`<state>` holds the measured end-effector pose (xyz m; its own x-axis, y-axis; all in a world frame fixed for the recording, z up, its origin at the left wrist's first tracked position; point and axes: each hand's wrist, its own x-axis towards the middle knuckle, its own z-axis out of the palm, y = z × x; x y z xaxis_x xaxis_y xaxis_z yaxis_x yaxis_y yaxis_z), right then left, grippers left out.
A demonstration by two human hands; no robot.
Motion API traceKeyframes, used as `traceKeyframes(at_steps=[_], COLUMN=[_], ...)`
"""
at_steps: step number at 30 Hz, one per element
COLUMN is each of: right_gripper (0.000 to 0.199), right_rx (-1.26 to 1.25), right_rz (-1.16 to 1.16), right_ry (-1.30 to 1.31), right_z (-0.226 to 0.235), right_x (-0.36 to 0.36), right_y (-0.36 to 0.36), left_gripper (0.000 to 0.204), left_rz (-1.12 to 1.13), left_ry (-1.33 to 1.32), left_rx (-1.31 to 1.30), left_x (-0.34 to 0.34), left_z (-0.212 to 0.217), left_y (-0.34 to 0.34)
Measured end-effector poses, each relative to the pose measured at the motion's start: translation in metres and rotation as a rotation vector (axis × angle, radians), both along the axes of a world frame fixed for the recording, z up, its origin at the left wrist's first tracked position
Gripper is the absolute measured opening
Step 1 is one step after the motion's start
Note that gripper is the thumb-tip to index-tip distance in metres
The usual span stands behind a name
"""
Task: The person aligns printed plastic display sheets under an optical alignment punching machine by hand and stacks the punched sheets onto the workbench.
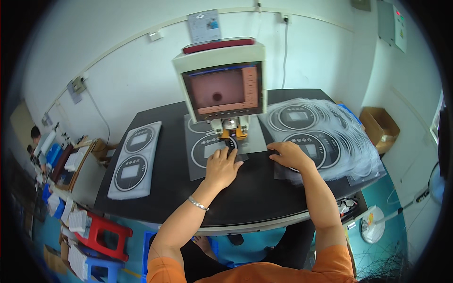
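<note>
A clear plastic sheet (194, 170) printed with black-and-white round dials lies under the head of a screen machine (178, 67). My left hand (222, 167) rests palm down on this sheet, fingers spread, just in front of the orange-and-metal head (240, 132). The fingertips press beside the lower dial and grip nothing. To the right, my right hand (290, 154) lies at the near left edge of a large fanned pile of similar sheets (356, 146). Its fingers are bent, with thumb and forefinger apart. The machine's screen (219, 89) shows a dark round spot on a pinkish field.
A neater stack of printed sheets (128, 192) lies on the left of the black table (174, 210). A cardboard box (377, 125) stands beyond the right edge. Red (106, 231) and blue stools (104, 264) are on the floor at lower left. A white fan base (373, 225) stands at right.
</note>
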<state>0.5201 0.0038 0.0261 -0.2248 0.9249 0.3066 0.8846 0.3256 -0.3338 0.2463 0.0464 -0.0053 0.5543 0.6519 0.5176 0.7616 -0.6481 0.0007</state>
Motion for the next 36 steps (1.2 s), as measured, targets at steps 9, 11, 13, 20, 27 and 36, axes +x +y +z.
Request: traceKeyframes(at_steps=[9,11,13,20,27,36], right_gripper=[0.036,0.036,0.036,0.043,0.056,0.047], right_rx=[-0.077,-0.067,-0.026,-0.434,-0.447,-0.142], right_rz=[-0.012,-0.045,-0.027,-0.088,-0.106,-0.321], right_ry=[0.055,0.094,0.108,0.798,0.879,0.507], right_z=[0.015,0.016,0.013,0.017,0.002,0.000], right_x=[-0.011,-0.015,-0.017,-0.037,-0.045,0.002], right_y=[-0.012,-0.013,-0.009,-0.004,-0.001,0.010], left_gripper=[0.055,0.054,0.050,0.044,0.052,0.065], left_rz=[0.023,0.045,0.095,-0.052,-0.358,-0.174], left_ry=[-0.110,-0.126,-0.091,-0.103,-0.061,-0.147], left_rx=[-0.012,0.028,0.054,-0.184,-0.149,-0.102], left_x=[-0.005,-0.010,-0.010,-0.011,-0.011,-0.084], left_z=[-0.011,-0.014,-0.015,0.012,0.023,0.045], left_y=[-0.001,0.001,0.002,-0.049,-0.162,-0.151])
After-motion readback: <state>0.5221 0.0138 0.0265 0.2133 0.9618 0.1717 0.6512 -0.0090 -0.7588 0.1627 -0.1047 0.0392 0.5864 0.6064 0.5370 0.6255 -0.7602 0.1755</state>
